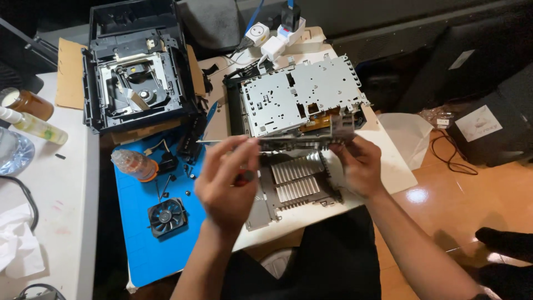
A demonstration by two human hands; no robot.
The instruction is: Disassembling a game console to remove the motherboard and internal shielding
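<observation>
My left hand (229,186) is closed around a screwdriver (222,141) with a dark red handle, its thin shaft lying level and pointing left. My right hand (358,166) grips the front right edge of a perforated metal shield plate (302,94), which is tilted up off the opened device. Under the raised plate lies a finned metal heatsink (294,180) in a grey frame. Both hands meet over the front edge of the plate.
A black casing with an optical drive (136,66) sits at the back left. On a blue mat (139,244) lie a small black fan (167,216), a plastic bottle on its side (133,164) and loose screws. White power adapters (269,39) are behind. A jar and bottle stand far left.
</observation>
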